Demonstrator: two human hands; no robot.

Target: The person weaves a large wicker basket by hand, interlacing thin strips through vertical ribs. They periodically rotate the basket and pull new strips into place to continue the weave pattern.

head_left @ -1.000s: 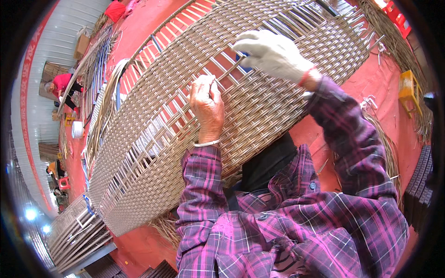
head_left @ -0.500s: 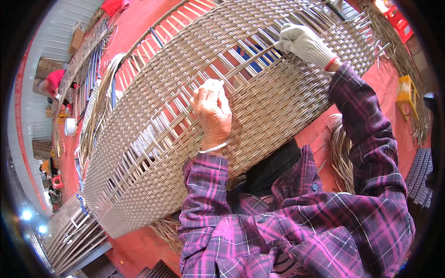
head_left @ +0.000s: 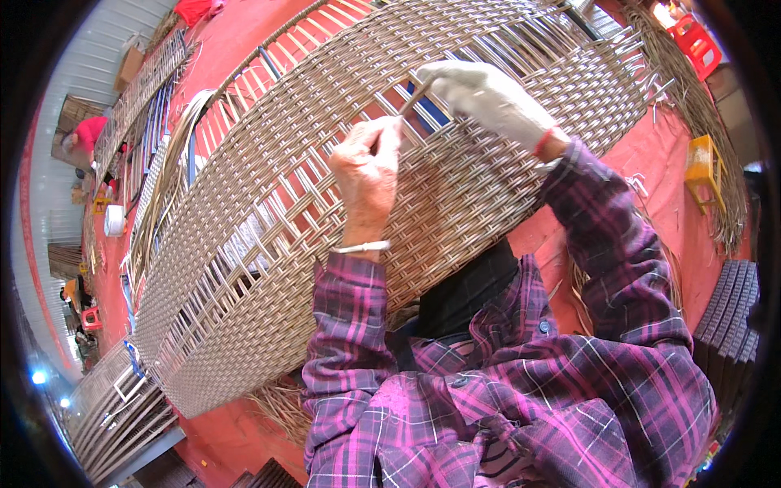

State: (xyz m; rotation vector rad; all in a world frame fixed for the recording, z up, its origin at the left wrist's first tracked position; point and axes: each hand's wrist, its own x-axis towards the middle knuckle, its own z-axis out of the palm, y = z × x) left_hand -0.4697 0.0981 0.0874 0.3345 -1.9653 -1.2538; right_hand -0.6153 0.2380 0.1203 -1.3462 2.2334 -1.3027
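A large curved wicker panel [head_left: 464, 195], woven from brown-grey strips, stretches diagonally across my lap. Open gaps along its middle bare the lengthwise strips. Over one gap, my bare left hand [head_left: 366, 167] is closed, thumb and fingertips pinching a weaving strip [head_left: 412, 101]. My right hand [head_left: 484, 96], in a white knitted glove, grips the same strip slightly farther up and to the right. Only a short piece of it shows between the two hands. A blue bar [head_left: 429, 111] is visible through the gap beneath them.
Loose strips hang in a bundle [head_left: 183, 154] along the panel's left side. A yellow stool [head_left: 704, 169] and a red stool [head_left: 696, 45] stand at right, near stacked dark slats [head_left: 726, 309]. A person in red [head_left: 91, 134] bends at far left, beyond a white roll [head_left: 115, 220].
My right hand has come left and closer to my left hand, shortening the strip between them. My left hand stays closed in nearly the same place.
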